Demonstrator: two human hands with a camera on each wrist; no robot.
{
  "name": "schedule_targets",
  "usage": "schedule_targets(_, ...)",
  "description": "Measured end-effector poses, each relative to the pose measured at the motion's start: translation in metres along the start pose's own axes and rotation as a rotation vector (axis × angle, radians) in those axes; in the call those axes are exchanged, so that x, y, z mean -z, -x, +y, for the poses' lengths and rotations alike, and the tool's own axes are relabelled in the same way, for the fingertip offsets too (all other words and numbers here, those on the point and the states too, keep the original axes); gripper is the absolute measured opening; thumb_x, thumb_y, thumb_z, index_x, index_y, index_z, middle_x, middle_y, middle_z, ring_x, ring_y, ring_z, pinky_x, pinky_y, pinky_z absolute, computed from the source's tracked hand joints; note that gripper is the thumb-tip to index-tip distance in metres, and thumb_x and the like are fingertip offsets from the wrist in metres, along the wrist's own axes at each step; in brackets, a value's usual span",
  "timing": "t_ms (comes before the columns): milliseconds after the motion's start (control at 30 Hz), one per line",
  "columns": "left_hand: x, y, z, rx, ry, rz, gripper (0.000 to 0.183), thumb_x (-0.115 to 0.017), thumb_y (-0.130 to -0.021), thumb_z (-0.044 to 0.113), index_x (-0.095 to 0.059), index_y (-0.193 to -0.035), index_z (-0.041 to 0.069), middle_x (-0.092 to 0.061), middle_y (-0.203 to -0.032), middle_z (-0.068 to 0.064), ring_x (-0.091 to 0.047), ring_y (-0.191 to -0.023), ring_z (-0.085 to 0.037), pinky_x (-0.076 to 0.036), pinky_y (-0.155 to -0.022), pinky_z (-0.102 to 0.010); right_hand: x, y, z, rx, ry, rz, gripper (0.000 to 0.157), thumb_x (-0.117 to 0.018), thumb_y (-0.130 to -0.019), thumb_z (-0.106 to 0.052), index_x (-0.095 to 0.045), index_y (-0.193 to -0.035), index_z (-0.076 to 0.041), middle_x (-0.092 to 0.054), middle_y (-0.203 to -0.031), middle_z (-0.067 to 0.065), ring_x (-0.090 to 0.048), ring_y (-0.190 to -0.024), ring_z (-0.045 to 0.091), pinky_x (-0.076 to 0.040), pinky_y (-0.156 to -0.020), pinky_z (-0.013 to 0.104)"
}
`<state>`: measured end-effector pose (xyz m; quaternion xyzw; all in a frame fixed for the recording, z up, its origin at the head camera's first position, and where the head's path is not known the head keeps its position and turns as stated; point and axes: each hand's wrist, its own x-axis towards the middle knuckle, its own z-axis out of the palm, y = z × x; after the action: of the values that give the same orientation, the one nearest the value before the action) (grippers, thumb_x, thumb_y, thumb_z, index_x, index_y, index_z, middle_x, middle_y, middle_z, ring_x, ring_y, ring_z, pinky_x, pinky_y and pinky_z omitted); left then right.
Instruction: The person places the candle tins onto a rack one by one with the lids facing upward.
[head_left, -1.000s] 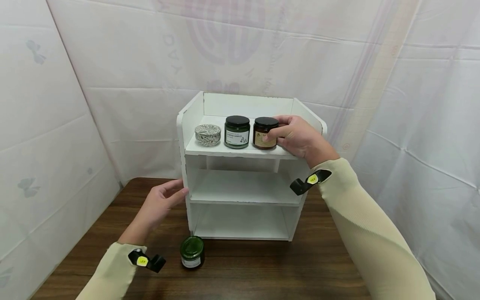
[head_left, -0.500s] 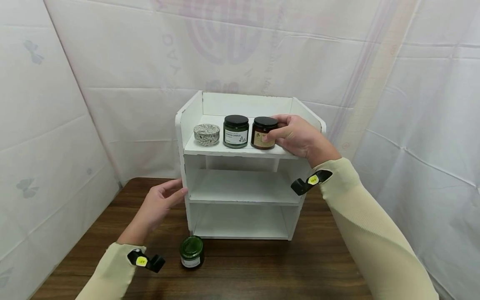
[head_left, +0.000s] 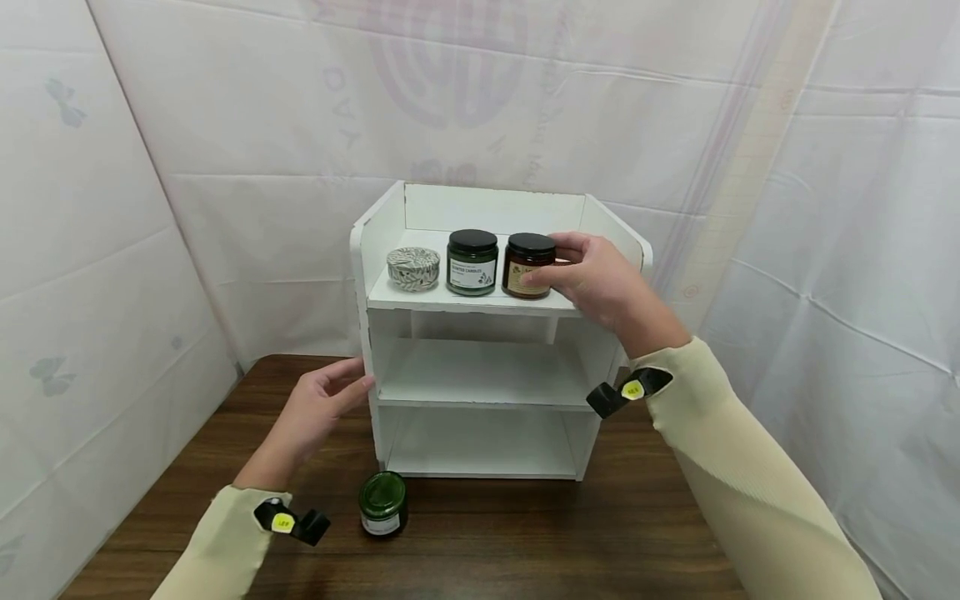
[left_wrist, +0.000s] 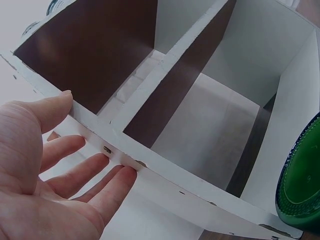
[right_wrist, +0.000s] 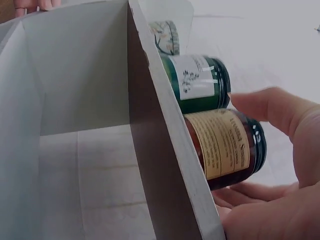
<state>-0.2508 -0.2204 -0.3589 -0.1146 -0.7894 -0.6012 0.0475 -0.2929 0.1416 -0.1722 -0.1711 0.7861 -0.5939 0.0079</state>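
Observation:
A white three-tier shelf (head_left: 487, 371) stands on the table. Along its top board sit a leaf-patterned tin (head_left: 414, 270), a green candle jar (head_left: 472, 272) with a black lid, and an amber candle jar (head_left: 517, 275), also black-lidded. My right hand (head_left: 603, 283) is at the amber jar's right side, the thumb straight across its front and the other fingers behind. In the right wrist view, a gap shows between that thumb and the amber jar (right_wrist: 225, 145). Fingertips of my left hand (left_wrist: 65, 165) rest against the shelf's left side panel, fingers spread and loose.
Another green glass jar (head_left: 383, 498) is on the brown wooden table (head_left: 480, 542), just in front of the shelf's lower left corner. White sheeting (head_left: 262, 125) hangs behind and on both sides. The shelf's raised side panels flank the top board.
My right hand has drawn slightly back and its thumb has straightened, loosening from the amber jar. That jar stays on the top board. The left hand keeps its place at the shelf's side.

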Motion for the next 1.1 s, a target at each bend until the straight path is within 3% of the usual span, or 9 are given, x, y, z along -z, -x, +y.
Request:
schedule_targets(133,0.001,0.0,0.0,0.001,0.001,-0.001,0.061,-0.064,-0.102,0.037,-0.048,-0.152,0.005,-0.052,-0.15,-0.019,-0.061,-0.114,0.003,-0.053,-0.096,-0.019,0.001,0.013,0.001,0.041,0.046,0.027,0.067,-0.08,-0.086,-0.007,-0.051,-0.146,-0.003,-0.062,-0.143,0.011,-0.061,-0.127,0.02,-0.044,-0.114,0.035)
schedule_targets(333,0.002,0.0,0.0,0.003,-0.005,0.004,0.061,-0.064,-0.103,0.037,-0.048,-0.152,0.005,-0.052,-0.15,-0.019,-0.061,-0.113,0.005,-0.053,-0.096,-0.019,0.0,0.031,0.004,0.054,0.059,0.066,0.08,-0.079,-0.089,-0.01,-0.036,-0.156,0.001,-0.048,-0.157,0.014,-0.048,-0.145,0.023,-0.04,-0.119,0.039)
schedule_targets(467,0.002,0.0,0.0,0.003,-0.007,0.005,0.062,-0.064,-0.103,0.037,-0.047,-0.152,0.005,-0.052,-0.15,-0.019,-0.061,-0.113,0.005,-0.054,-0.096,-0.019,0.0,0.04,0.008,0.057,0.046,0.102,0.081,-0.079,-0.09,-0.013,-0.035,-0.157,-0.001,-0.044,-0.16,0.013,-0.044,-0.148,0.022,-0.039,-0.12,0.037)
schedule_targets(667,0.002,0.0,-0.001,0.01,-0.017,0.003,0.062,-0.064,-0.102,0.039,-0.048,-0.152,0.006,-0.052,-0.15,-0.017,-0.061,-0.115,0.003,-0.054,-0.099,-0.023,-0.001,0.054,0.016,0.111,0.005,0.164,0.073,-0.077,-0.092,-0.011,-0.04,-0.153,0.0,-0.048,-0.157,0.012,-0.046,-0.146,0.019,-0.04,-0.118,0.03)
schedule_targets(900,0.002,0.0,-0.001,0.014,-0.021,0.005,0.063,-0.065,-0.102,0.04,-0.048,-0.152,0.007,-0.053,-0.151,-0.016,-0.061,-0.115,0.004,-0.054,-0.102,-0.03,-0.012,0.072,0.033,0.25,-0.016,0.235,0.061,-0.078,-0.09,-0.006,-0.051,-0.144,0.001,-0.057,-0.149,0.012,-0.052,-0.141,0.019,-0.044,-0.112,0.024)
schedule_targets(1100,0.001,0.0,-0.001,0.013,-0.022,0.007,0.062,-0.065,-0.102,0.039,-0.048,-0.152,0.007,-0.052,-0.151,-0.016,-0.061,-0.116,0.001,-0.054,-0.103,-0.032,-0.026,0.089,0.053,0.366,-0.074,0.223,0.057,-0.079,-0.087,0.001,-0.056,-0.139,0.001,-0.06,-0.145,0.015,-0.055,-0.139,0.026,-0.046,-0.11,0.023)
